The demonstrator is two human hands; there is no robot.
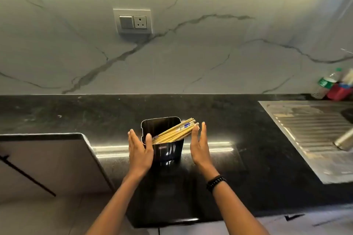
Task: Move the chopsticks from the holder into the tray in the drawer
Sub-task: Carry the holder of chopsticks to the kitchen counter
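Head view, left to right: the left hand [140, 150] lies flat along the left wall of the black holder [168, 151], fingers straight and thumb by the rim. It is probably steadying the holder, though contact is hard to confirm. Inside the holder, the chopsticks [176, 130] lean rightward, their tips jutting past its right rim. Just right of the holder, the right hand [199, 145] stands open-palmed beside those tips, gripping nothing, seemingly poised to gather them.
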